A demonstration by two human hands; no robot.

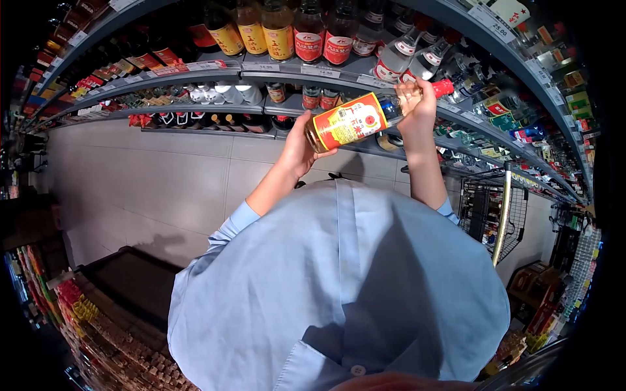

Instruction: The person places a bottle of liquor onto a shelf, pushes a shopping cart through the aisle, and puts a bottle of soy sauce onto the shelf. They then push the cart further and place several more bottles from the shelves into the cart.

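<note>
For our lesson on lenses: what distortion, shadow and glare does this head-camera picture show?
Head view: fisheye bends the shelves into arcs, corners black; soft shadow on the floor; small highlights on the bottle held by left hand and right hand.

Shelves [287, 67] of bottled sauces, wire cart [486, 215], tiled floor [163, 176]

Bottle [355, 119] label text too blurred to read; shelf price tags [499, 29] too.

Both hands [297, 146] [417, 107] on one bottle [355, 120] (tilted) — shelves [313, 72] behind
</note>
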